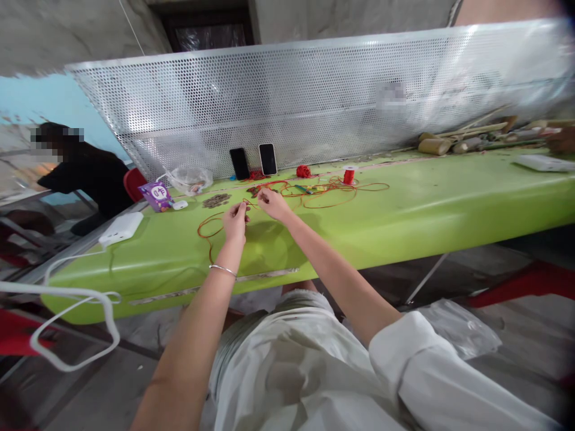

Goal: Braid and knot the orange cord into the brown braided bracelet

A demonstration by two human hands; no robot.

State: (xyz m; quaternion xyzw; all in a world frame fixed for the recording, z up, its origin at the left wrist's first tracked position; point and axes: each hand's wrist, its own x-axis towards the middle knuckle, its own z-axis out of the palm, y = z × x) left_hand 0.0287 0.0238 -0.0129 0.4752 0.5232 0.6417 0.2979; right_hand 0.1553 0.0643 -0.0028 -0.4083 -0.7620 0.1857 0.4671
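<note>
My left hand (pixel 235 221) is closed in a pinch on a thin red cord (pixel 209 222), which loops out to the left and hangs down beside my wrist. Small dark round pieces show at its fingers, partly hidden. Just to the right, my right hand (pixel 272 204) pinches the same cord, and a short stretch runs between the two hands. A pile of dull, coin-like discs (pixel 217 200) lies left of my hands. Beyond my right hand are more tangled red cords, a red ball of cord (pixel 303 172) and a red thread spool (pixel 349 175).
Two phones (pixel 268 159) lean against a perforated metal panel (pixel 287 102) behind the green table (pixel 404 203). At left are a purple packet (pixel 157 196), a clear bag (pixel 192 179) and a white power bank (pixel 121 228) with a cable. Bamboo pieces (pixel 434 144) lie right; another person (pixel 96 167) sits left.
</note>
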